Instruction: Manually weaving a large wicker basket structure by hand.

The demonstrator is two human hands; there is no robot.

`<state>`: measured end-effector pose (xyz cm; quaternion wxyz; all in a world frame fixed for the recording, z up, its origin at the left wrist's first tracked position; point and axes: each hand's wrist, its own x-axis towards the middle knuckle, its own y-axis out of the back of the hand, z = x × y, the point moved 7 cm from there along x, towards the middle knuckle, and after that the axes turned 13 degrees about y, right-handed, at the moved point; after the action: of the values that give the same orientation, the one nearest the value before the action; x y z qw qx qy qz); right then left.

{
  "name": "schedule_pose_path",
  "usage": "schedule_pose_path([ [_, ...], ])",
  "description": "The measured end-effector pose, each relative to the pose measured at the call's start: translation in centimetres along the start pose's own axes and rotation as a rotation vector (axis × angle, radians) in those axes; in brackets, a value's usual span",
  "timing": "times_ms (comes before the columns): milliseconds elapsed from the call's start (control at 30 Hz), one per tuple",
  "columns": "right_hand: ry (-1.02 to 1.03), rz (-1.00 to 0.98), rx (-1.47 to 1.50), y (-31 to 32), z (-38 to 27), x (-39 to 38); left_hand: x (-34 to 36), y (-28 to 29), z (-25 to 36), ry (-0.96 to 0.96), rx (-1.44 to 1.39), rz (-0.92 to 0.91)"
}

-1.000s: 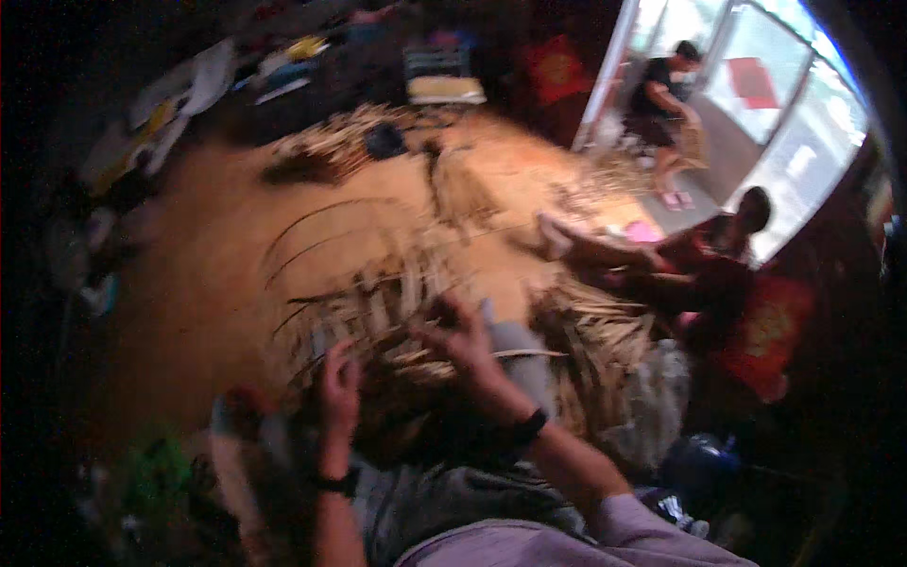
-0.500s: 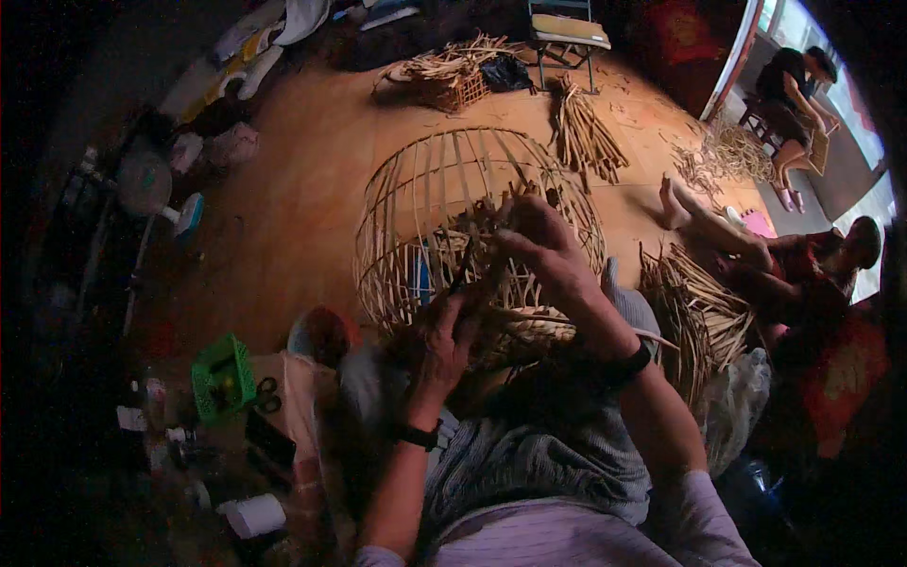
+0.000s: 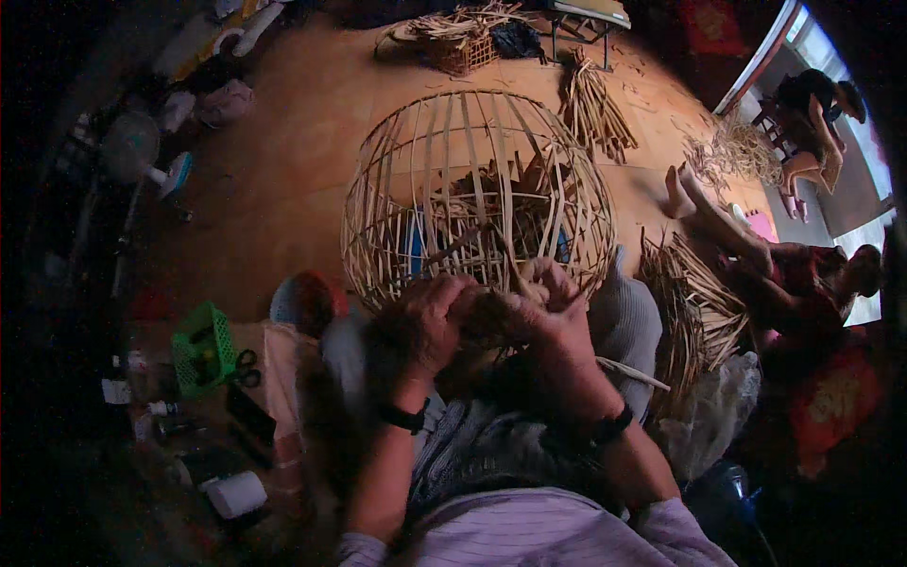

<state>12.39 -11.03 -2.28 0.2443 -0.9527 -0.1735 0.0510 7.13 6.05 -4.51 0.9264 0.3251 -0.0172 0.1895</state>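
Observation:
A large round basket (image 3: 387, 180) of pale, openly spaced strips stands in front of my lap, with dark bits and a patch of blue showing through its ribs. At its near edge my right hand (image 3: 553, 326) is closed, fingers pinching a pale flat strip (image 3: 507, 222) that rises along the basket's side. Close beside it, my left hand (image 3: 436, 321) is curled at the same near edge, its grip partly in shadow; what lies in its fingers is hidden. A loose strip end (image 3: 633, 373) sticks out to the right below my right hand.
Cut strips (image 3: 694, 312) lie heaped at my right, by a clear plastic bag (image 3: 723, 416). A strip bundle (image 3: 597, 109) and a filled crate (image 3: 463, 52) stand farther off. At left are a green basket (image 3: 203, 350), scissors (image 3: 247, 369) and a fan (image 3: 132, 146). Two other people sit at right.
Both hands have come down toward my lap, the right one most, from above the basket's middle to its near edge. The view has shifted, and more of the basket's ribs show.

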Motion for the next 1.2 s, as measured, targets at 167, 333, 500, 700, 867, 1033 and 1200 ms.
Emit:
schedule_pose_path([
  [167, -0.018, -0.115, -0.027, 1.3, -0.4, 1.9, 0.2, 1.0, 0.6, -0.058, -0.107, 0.054],
  [333, -0.022, 0.002, -0.107, 2.9, 1.6, 2.2, -2.0, 4.2, 5.4, -0.294, 0.214, 0.315],
  [500, 0.061, -0.048, -0.161, 3.0, 1.1, 2.0, -1.8, 0.7, 7.2, -0.233, 0.316, 0.193],
  [700, 0.318, -0.005, -0.092, 5.2, 0.3, -0.5, -1.2, 1.2, 8.3, -0.208, 0.381, 0.195],
  [867, 0.015, -0.107, -0.247, 5.7, 1.9, 0.8, -0.2, 1.3, 6.9, -0.252, 0.157, 0.094],
  [1033, -0.102, -0.169, -0.236, 3.7, 0.3, -0.1, 1.2, 1.8, 5.4, -0.229, -0.012, -0.078],
  [1200, 0.142, 0.107, 0.358, 7.8, -1.2, -1.7, 1.6, 0.7, 5.0, -0.225, -0.028, -0.066],
])
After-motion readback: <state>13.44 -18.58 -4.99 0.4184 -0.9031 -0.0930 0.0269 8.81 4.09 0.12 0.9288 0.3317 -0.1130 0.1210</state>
